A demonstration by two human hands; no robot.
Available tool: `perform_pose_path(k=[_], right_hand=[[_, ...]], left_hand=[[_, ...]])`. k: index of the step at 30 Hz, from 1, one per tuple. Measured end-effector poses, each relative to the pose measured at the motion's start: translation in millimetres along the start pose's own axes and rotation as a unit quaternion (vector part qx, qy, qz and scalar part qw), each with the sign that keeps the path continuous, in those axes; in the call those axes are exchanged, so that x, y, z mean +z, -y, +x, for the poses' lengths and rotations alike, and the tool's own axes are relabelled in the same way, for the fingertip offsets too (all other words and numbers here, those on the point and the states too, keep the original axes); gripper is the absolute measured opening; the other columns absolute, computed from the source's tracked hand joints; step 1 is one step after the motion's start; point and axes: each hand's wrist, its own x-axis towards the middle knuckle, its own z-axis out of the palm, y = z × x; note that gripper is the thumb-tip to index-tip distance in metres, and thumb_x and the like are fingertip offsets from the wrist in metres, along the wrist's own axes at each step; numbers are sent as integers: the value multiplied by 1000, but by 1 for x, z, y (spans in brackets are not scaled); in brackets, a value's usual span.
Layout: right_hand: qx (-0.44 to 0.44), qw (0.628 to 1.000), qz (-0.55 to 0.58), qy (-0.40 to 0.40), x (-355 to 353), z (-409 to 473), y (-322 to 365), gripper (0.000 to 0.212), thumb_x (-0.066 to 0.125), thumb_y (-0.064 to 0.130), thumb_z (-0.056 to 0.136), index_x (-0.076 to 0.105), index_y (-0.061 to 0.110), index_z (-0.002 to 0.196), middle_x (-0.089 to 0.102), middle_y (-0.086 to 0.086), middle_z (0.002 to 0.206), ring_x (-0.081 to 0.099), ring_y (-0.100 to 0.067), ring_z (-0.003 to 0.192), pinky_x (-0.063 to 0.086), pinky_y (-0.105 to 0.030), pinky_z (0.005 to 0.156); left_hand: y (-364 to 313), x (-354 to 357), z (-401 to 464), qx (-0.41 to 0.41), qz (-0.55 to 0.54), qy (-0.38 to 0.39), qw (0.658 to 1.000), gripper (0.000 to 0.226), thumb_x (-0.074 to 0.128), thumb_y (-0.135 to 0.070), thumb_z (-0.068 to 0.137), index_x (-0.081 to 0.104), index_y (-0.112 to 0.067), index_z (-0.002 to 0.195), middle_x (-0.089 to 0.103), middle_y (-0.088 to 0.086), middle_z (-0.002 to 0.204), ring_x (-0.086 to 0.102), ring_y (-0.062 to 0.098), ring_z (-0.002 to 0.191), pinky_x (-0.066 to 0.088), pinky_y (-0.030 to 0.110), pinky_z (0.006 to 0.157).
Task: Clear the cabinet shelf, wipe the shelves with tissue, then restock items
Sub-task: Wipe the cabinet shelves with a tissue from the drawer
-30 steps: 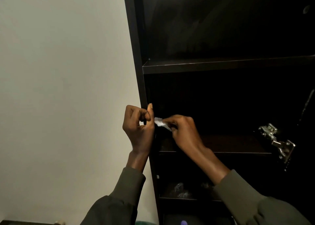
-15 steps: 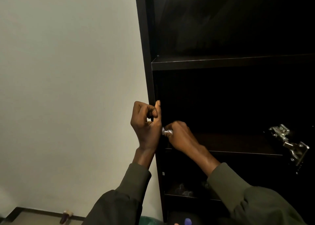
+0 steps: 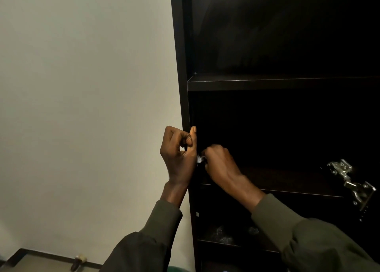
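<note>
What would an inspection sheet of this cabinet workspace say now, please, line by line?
Surface: dark shelf at hand level, its lit part bare; upper shelf shows only its front edge.
Job's things: tissue, a small white wad, pinched by the right hand.
Clutter: crinkled clear plastic on a lower shelf.
Grips: left hand curled round the cabinet side panel; right hand holds the tissue against the inside of that panel.
Cables: nothing seen.
Surroundings: pale wall on the left; metal hinge on the right; small object on the floor, too blurred to name.
</note>
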Motion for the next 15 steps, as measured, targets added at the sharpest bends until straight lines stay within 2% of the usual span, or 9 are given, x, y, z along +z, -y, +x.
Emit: perform_pose_path(k=[2, 4, 8, 13, 15], right_hand=[[-1, 1000, 2, 30, 10, -4, 6, 17, 54, 2, 92, 63, 7, 106, 60, -11, 110, 61, -24, 100, 51, -31, 80], [0, 1000, -5, 25, 14, -4, 7, 16, 54, 3, 93, 61, 5, 106, 59, -13, 111, 60, -28, 104, 51, -34, 85], [-13, 1000, 4, 27, 12, -11, 3, 25, 59, 6, 91, 59, 11, 116, 52, -7, 124, 54, -22, 114, 48, -31, 95], [-22, 993, 85, 82, -7, -27, -2, 25, 60, 7, 92, 69, 18, 113, 60, 4, 116, 60, -12, 107, 51, -23, 90], [-7, 992, 110, 68, -18, -22, -5, 24, 60, 12, 93, 71, 21, 112, 62, 7, 114, 61, -9, 105, 51, -22, 90]], left_hand=[[0, -1, 0, 0, -2, 5, 1000, 35, 71, -1, 88, 49, -3, 60, 48, 7, 68, 43, 9, 66, 35, 17, 58], [0, -1, 0, 0, -2, 6, 1000, 34, 70, -2, 88, 50, -3, 61, 48, 8, 68, 43, 9, 66, 36, 18, 57], [-1, 1, 0, -2, -2, -4, 1000, 34, 70, -2, 88, 50, -3, 61, 48, 8, 69, 43, 10, 65, 36, 17, 57], [0, 2, -2, -4, 3, -7, 1000, 34, 71, 0, 88, 50, -2, 61, 48, 7, 68, 42, 12, 64, 36, 19, 56], [0, 2, -1, -3, 6, -7, 1000, 34, 71, 0, 88, 49, -1, 61, 48, 8, 68, 42, 12, 64, 36, 18, 56]])
